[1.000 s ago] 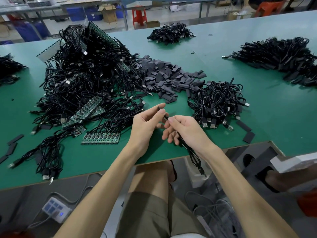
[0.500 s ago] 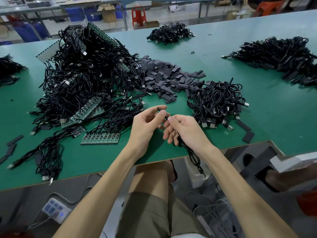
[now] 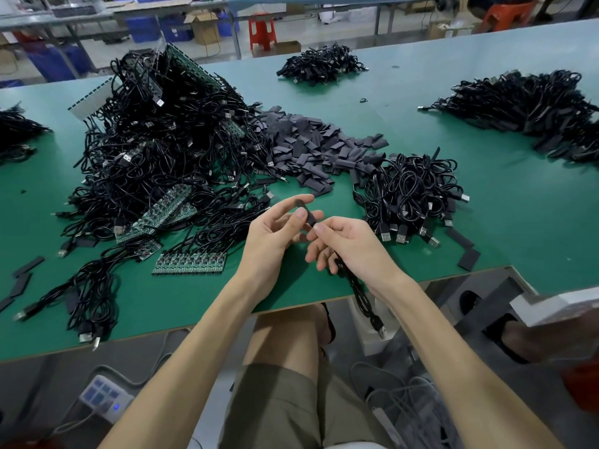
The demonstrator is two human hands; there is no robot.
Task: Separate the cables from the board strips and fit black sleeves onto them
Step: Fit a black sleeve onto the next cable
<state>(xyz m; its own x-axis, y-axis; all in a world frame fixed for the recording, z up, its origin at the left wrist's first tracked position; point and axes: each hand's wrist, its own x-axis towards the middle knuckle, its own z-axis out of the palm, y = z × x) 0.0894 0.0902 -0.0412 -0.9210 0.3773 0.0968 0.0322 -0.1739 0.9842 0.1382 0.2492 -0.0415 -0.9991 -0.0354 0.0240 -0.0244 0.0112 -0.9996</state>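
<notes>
Head view, looking down over the person's arms: both hands meet just above the near edge of the green tabletop (image 3: 518, 215). The left hand (image 3: 270, 236) pinches a black sleeve (image 3: 308, 213) between thumb and forefinger. The right hand (image 3: 351, 246) pinches the end of a cable (image 3: 356, 288) right against that sleeve, fingers curled. The cable runs under the right palm and hangs off the tabletop edge, its plug (image 3: 380, 329) dangling above the lap. Left of the hands lies a big tangle of cables (image 3: 155, 150) with one board strip (image 3: 189, 264) flat in front of it. Behind the hands sits the pile of loose sleeves (image 3: 311, 140), and to the right a heap of coiled cables (image 3: 411, 192).
</notes>
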